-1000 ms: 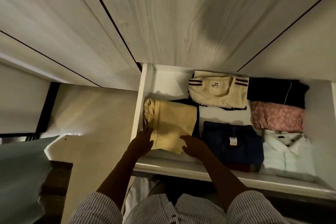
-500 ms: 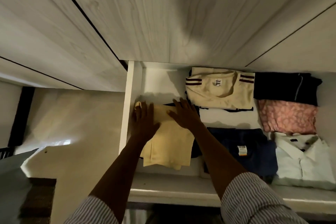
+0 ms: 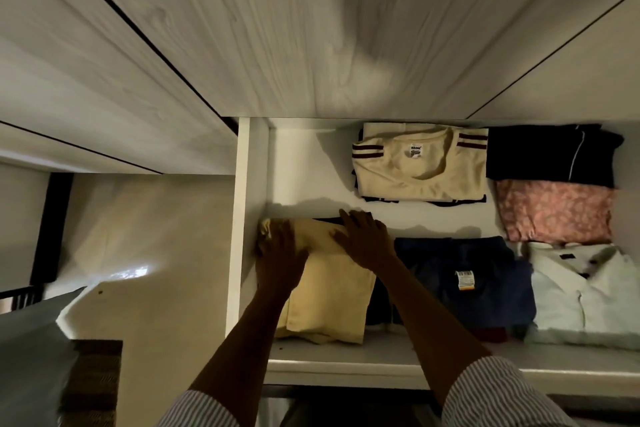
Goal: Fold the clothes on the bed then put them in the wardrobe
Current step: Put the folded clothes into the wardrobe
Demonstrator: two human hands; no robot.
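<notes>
While both our hands rest on the folded yellow garment, it lies in the left part of the open wardrobe drawer, its left edge touching the drawer's left wall. Our left hand presses flat near the garment's far left corner, fingers straight, its grip closing on nothing. Our right hand lies spread over the far right corner, its grip likewise wide, pressing and not pinching.

Just right of the garment sits a dark blue folded piece; a cream shirt with striped cuffs lies farther back, with black, pink and white pieces at the right.

We judge the risk to be mostly in the fold: pushing toward the far side with flat palms could drag the top layer, bunching the far left corner, which already looks rumpled against the wall. Sliding rightward could ruck the blue piece beside it. Something dark shows under the far edge; we cannot tell what.
</notes>
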